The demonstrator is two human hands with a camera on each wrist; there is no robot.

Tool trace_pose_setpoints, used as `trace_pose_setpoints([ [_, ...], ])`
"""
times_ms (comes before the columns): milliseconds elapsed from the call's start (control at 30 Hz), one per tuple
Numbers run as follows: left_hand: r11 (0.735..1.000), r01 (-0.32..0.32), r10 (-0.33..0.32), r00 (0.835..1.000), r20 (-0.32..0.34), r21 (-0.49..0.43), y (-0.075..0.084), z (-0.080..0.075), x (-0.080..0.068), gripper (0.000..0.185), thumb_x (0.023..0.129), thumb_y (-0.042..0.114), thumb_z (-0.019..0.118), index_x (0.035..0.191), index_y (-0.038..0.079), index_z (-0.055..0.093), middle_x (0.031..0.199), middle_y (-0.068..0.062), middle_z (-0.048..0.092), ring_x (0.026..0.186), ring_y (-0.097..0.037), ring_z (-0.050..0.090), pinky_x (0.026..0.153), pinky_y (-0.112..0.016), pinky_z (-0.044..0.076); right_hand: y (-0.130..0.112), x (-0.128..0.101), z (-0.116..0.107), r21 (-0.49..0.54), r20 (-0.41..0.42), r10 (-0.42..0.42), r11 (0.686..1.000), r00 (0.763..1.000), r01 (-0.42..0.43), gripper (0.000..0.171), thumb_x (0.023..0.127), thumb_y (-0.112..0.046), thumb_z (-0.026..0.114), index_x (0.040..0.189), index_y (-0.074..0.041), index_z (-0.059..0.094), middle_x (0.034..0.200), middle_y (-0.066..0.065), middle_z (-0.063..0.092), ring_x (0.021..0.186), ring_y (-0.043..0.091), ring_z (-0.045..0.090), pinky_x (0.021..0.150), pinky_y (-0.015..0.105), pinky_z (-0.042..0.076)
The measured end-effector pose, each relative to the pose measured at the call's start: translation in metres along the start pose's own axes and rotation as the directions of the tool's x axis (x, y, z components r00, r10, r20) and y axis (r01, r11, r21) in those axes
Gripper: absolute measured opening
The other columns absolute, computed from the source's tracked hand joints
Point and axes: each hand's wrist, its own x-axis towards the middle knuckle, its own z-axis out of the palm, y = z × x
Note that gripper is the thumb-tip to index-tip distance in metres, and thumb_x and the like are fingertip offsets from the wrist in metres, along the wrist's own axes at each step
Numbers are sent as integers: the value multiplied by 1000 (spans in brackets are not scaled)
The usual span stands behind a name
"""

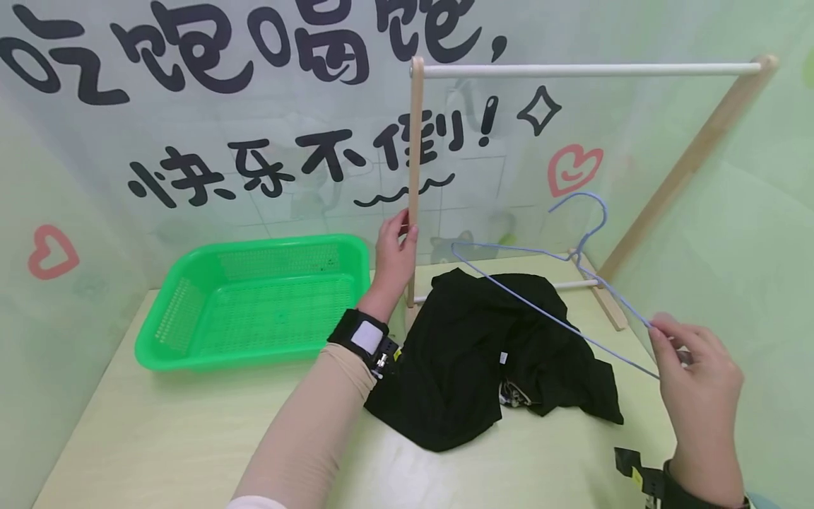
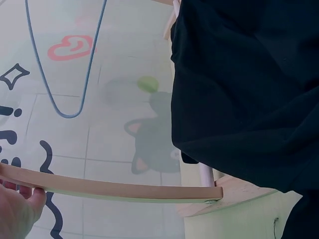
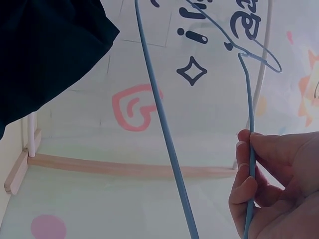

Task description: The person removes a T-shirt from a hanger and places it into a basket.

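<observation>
My right hand (image 1: 699, 375) pinches a blue wire hanger (image 1: 540, 311) near one shoulder end, its hook upward. In the right wrist view, fingers (image 3: 243, 191) curl about the hanger's wire (image 3: 250, 99). My left hand (image 1: 396, 258) holds the left upright of a wooden clothes rack (image 1: 416, 141), thumb on one side and fingers reaching behind. The left wrist view also has this upright (image 2: 124, 191) between the thumb and fingers. Below the hanger, a black garment (image 1: 458, 360) lies crumpled on the table, a small white label showing. The hanger crosses in front of it in the head view.
A green plastic basket (image 1: 254, 357) stands on the table (image 1: 191, 438) to the left of the rack. The rack's white top bar (image 1: 591, 71) runs across above the garment. Printed walls (image 1: 750, 233) enclose the table at the back and sides.
</observation>
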Motion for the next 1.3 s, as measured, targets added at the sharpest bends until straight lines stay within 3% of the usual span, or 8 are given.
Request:
trace_pose_setpoints([
  [267, 996, 2, -1, 1000, -14, 84, 0, -1, -2, 39, 91, 16, 47, 128, 5, 43, 110, -11, 45, 105, -19, 46, 86, -25, 42, -11, 16, -2, -26, -33, -1, 1000, 999, 0, 13, 79, -13, 64, 88, -5, 70, 77, -30, 48, 65, -12, 43, 58, 6, 32],
  [533, 996, 31, -30, 999, -11, 86, 1, -1, -2, 40, 91, 19, 46, 129, 7, 42, 111, -10, 45, 106, -18, 46, 86, -24, 42, -39, 52, -1, -118, -60, 1, 993, 998, -8, 22, 83, -24, 59, 91, -7, 69, 77, -24, 43, 69, -10, 38, 57, 8, 30],
  [867, 994, 51, -50, 999, -19, 94, -1, 1, 1, 40, 91, 18, 47, 129, 8, 42, 111, -8, 45, 107, -18, 46, 86, -23, 42, -77, 95, 8, -84, -73, -68, 995, 995, 62, 22, 84, -23, 56, 91, -6, 69, 73, -25, 41, 70, -12, 35, 68, 16, 25],
  [1300, 997, 50, -49, 999, -17, 65, -5, -1, 1, 40, 90, 21, 48, 129, 10, 43, 112, -7, 45, 107, -18, 46, 85, -24, 42, -92, 121, 23, -87, -26, -65, 994, 998, 63, 25, 85, -22, 54, 95, -4, 68, 76, -5, 49, 72, 0, 37, 73, 22, 28],
])
